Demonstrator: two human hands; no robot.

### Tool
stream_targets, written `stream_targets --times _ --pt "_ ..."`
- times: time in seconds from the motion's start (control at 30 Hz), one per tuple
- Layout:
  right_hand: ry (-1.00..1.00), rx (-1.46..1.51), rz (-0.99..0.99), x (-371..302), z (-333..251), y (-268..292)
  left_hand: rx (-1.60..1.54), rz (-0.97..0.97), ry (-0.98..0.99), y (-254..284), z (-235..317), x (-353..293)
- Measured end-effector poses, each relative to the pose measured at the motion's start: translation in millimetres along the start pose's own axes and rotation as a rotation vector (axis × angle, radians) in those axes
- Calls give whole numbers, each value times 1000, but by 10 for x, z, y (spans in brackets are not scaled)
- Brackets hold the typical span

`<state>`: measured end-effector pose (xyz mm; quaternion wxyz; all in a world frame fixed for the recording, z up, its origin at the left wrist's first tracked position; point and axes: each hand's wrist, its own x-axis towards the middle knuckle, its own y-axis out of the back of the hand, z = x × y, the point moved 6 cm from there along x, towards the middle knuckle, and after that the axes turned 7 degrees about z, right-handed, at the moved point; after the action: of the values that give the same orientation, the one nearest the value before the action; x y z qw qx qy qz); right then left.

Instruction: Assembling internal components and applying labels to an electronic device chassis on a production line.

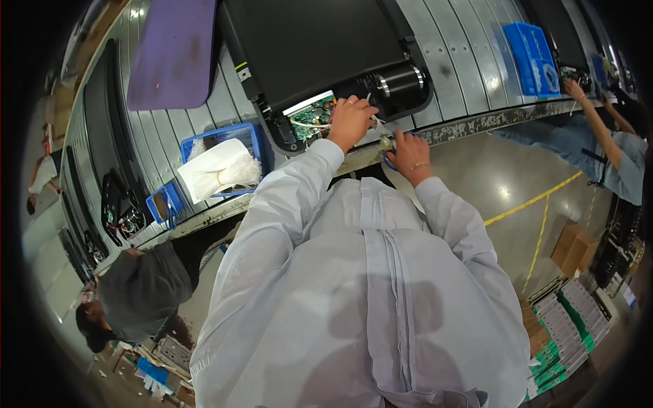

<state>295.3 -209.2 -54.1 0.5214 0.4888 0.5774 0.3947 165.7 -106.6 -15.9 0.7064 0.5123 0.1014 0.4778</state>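
The left hand [350, 124] has its fingers curled inward, closed on a white cable [375, 121] at the machine's near edge, though the exact pinch is hidden. At four o'clock from it, the right hand [411, 158] is bent round a blue-handled tool [388, 161]; whether its working end is apart or together I cannot tell. The step seems to be dressing or trimming that cable; the next move calls for steadying it with the left while the tool stays clear of the green circuit board [314, 120], exposed at nine o'clock. A black cylinder [400, 88] sits at two o'clock, the black machine [306, 47] spreads toward eleven, and a blue bin [256, 139] with a bundle of white strips [235, 175] stands between eight and nine.
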Motion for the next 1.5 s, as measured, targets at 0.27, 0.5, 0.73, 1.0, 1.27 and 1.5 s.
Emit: stream_targets --times 0.27,0.5,0.73,1.0,1.27,1.5 --pt "111 62 -23 79 195 78 -108 -212 280 -272 -457 65" --pt "224 107 -65 405 84 -71 -72 -243 315 -276 -393 61" --pt "258 133 -224 221 38 -353 -84 17 526 -34 -562 116" --pt "322 176 45 -94 -65 -43 -146 -19 730 693 -997 -690" --pt "346 114 92 68 -669 -108 -3 -107 370 397 -626 -690" --pt "208 87 125 144 -869 -383 45 -102 391 472 -763 -579"
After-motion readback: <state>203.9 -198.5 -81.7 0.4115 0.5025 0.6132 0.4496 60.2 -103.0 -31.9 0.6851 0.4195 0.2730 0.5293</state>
